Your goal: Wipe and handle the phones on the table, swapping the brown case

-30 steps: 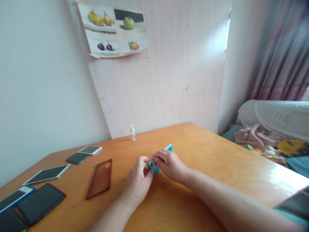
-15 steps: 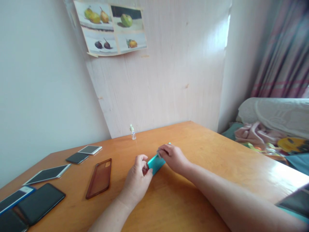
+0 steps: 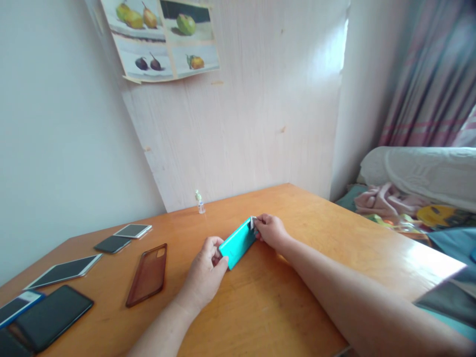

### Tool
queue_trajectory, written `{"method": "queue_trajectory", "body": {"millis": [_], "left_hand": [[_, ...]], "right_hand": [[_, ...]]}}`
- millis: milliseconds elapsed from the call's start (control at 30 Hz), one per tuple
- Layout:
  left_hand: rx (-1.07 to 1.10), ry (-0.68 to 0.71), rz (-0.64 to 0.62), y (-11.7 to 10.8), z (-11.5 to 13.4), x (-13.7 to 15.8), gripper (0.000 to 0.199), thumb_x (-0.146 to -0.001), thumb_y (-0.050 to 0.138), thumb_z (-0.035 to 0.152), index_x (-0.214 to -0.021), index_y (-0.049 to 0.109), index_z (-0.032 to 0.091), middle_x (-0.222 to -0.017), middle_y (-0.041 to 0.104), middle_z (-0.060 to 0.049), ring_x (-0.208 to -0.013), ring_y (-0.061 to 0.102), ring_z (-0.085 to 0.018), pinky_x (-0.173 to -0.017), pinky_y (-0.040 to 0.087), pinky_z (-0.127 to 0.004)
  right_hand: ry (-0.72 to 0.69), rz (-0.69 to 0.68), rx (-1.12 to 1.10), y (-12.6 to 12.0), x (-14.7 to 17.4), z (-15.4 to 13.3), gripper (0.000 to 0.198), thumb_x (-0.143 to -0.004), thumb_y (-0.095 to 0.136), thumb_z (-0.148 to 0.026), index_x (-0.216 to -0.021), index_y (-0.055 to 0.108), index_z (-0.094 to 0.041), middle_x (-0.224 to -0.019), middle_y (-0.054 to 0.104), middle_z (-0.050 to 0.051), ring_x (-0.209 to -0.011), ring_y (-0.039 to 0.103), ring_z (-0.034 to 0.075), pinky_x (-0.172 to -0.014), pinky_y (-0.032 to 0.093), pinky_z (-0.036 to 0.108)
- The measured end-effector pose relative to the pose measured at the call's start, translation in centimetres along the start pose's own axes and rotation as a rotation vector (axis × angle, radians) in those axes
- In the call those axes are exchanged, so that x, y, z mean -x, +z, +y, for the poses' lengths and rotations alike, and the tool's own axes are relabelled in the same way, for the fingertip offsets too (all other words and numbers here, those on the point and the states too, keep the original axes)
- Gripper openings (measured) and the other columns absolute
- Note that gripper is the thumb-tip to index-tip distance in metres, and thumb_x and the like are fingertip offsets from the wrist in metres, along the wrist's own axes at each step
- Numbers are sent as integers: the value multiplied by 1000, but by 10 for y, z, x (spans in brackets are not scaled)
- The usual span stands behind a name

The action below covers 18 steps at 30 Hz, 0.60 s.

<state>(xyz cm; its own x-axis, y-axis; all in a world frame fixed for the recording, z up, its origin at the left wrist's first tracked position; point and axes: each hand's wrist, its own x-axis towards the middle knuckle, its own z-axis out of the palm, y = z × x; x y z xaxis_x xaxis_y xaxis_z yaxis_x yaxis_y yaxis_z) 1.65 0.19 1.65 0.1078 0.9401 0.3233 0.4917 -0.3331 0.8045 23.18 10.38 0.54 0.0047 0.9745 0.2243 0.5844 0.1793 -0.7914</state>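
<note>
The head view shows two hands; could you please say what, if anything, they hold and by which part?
The left hand holds the turquoise phone by its near end; the right hand pinches a pale cloth-like piece at the far end.

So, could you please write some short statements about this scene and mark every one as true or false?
1. The left hand holds the near end of the turquoise phone. True.
2. The right hand rests flat on the table. False: the right hand pinches a whitish piece at the phone's far end.
3. The brown case lies right of both hands. False: the brown case lies left of them.
4. The small bottle stands upright. True.
5. The sheet on the wall shows painted fruit. True.
</note>
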Motion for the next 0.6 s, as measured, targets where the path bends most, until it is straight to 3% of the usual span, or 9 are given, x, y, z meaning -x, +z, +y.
{"method": "queue_trajectory", "body": {"millis": [100, 167, 400, 600], "left_hand": [[63, -22, 1, -2, -2, -1, 22, -79, 55, 23, -99, 48, 23, -73, 54, 6, -67, 54, -13, -64, 43, -23], [84, -29, 10, -4, -2, -2, 22, -77, 56, 23, -98, 48, 22, -73, 54, 5, -67, 53, -12, -64, 43, -23], [141, -51, 13, -5, 0, -2, 22, -76, 57, 23, -95, 49, 23, -71, 53, 6, -66, 52, -12, -62, 41, -22], [153, -82, -5, -4, -12, -6, 22, -77, 58, 27, -95, 47, 22, -72, 56, 5, -70, 56, -14, -67, 43, -25]], "right_hand": [[-11, -40, 106, -2, 2, 3, 25, -85, 55, -29, -64, 65, -18, -53, 61, 2, -51, 56, 13, -52, 36, 23], [-32, -46, 168, -5, 3, 3, 26, -81, 60, -28, -57, 61, -18, -53, 61, 3, -54, 55, 14, -54, 34, 24], [-123, 23, 264, -5, 12, -8, 16, -89, 51, -28, -91, 63, -18, -78, 66, 5, -70, 56, 16, -60, 33, 25], [-460, -187, 221, 12, 44, -35, 8, -84, 60, -29, -84, 62, -21, -89, 63, 1, -77, 56, 12, -66, 36, 21]]}}
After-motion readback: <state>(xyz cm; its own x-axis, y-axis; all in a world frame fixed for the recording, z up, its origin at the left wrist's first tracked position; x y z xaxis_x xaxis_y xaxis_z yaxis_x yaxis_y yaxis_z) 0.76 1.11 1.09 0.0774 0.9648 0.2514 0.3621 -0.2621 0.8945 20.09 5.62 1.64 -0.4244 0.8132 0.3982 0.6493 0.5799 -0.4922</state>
